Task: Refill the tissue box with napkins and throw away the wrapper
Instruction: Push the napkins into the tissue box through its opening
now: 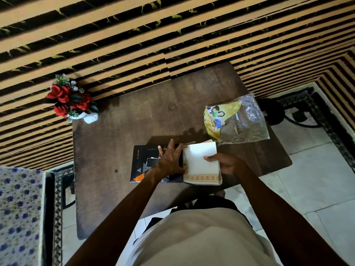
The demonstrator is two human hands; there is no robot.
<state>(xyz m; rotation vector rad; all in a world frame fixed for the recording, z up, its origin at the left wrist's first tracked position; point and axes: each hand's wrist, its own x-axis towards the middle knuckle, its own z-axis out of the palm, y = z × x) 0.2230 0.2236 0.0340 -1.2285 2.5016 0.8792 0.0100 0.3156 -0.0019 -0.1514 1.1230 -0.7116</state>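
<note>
A flat black tissue box (142,166) with orange and grey triangles lies near the front edge of the brown table (119,135). My left hand (170,161) rests spread on the box's right part, fingers apart. A stack of white napkins (200,166) with a gold patterned border sits at the box's right end. My right hand (224,163) grips that stack from the right, thumb on top. The empty wrapper (238,120), clear plastic with a yellow printed panel, lies on the table's far right corner, apart from both hands.
A white vase of red artificial flowers (73,102) stands at the table's far left corner against the striped wall. A blue-flowered cloth surface (19,212) is at the left. Pale floor tiles (311,166) and a dark patterned rug edge lie to the right.
</note>
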